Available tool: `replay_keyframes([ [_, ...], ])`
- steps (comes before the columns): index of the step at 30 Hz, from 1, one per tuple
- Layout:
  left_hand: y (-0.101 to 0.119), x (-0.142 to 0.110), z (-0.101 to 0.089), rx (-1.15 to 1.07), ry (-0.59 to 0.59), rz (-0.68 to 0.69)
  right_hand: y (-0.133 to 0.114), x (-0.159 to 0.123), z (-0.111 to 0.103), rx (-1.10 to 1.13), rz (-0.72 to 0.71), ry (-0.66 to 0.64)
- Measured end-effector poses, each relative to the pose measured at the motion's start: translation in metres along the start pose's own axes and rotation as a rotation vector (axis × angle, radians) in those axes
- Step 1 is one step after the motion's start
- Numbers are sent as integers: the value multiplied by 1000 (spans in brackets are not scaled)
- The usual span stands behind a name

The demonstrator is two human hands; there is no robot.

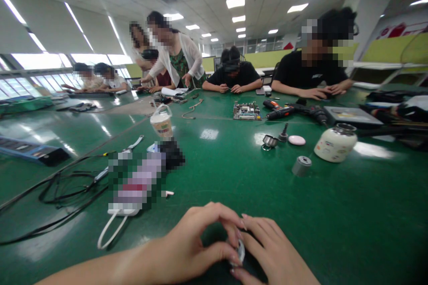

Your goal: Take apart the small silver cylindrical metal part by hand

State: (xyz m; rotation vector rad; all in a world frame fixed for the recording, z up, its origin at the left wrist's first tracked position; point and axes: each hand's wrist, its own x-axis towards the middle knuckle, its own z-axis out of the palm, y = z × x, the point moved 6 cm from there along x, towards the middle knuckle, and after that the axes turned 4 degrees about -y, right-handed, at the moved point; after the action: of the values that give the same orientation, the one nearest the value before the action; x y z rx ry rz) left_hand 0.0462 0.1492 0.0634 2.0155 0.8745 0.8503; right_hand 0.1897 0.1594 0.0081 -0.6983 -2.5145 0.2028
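My left hand (200, 240) is at the bottom centre, its thumb and fingers pinched on a small round whitish-grey part (240, 253). From the other side my right hand (274, 249) curls its thumb and fingers around the same part. Fingers cover much of it, so its exact kind does not show. Beyond my right hand stands a grey cylinder (302, 166), with a cream insulated bottle (336, 143), its mouth uncovered, further right. A pink oval piece (297, 140), a metal ring-shaped piece (269, 141) and a dark spindle-like piece (283, 133) lie behind the cylinder.
A phone-like device (138, 182) with a white cable lies left, near a drink cup (161, 121) and black cables (63, 187). Across the green table (214, 169) are a circuit board (246, 110) and power drill (281, 112). Several people work around it.
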Motion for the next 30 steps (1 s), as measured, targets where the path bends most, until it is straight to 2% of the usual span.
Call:
replay_keyframes([
  [9,0,2,-3,96,-1,35,-1,0,-1,3,13,-8],
  [15,3,2,-4,128,-109,30,-2,0,-1,11,30,-2],
  [19,3,3,-3,150,-75,42,-2,1,0,20,37,-34],
  [25,6,0,2,202,-60,142,-2,0,-2,17,30,3],
  [30,4,-1,5,237,-51,174,0,-1,1,10,41,-41],
])
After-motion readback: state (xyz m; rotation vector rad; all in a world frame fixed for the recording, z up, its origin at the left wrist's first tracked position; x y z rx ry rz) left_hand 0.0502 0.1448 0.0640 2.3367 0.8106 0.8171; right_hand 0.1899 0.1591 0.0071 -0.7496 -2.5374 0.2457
